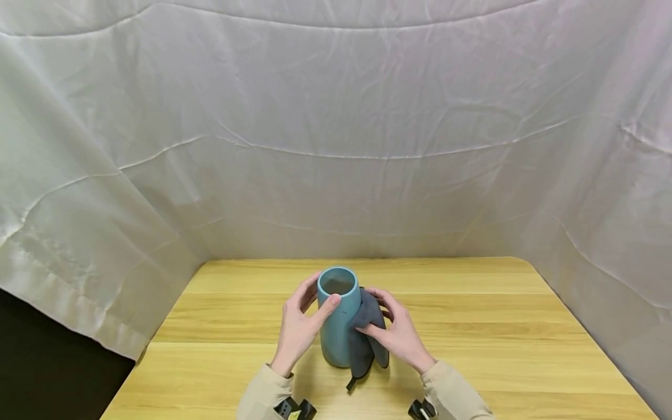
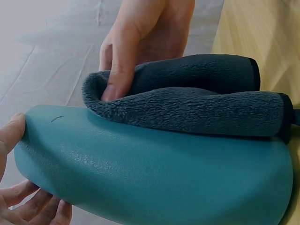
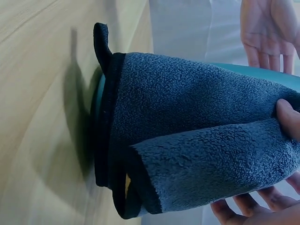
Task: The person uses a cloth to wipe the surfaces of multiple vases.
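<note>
The lower right side of the teal vase (image 1: 336,326) is hidden behind the dark grey fleece cloth (image 1: 366,341), and the vase's interior cannot be made out. The vase is stood upright near the front middle of the wooden table (image 1: 499,332). It is gripped near the rim by the left hand (image 1: 299,326), thumb curled over its front. The cloth is pinched and pressed against the vase's side by the right hand (image 1: 399,335). Both forearms are cut off at the lower edge in beige sleeves (image 1: 262,394). The table is enclosed on three sides by wrinkled white sheeting (image 1: 336,116).
</note>
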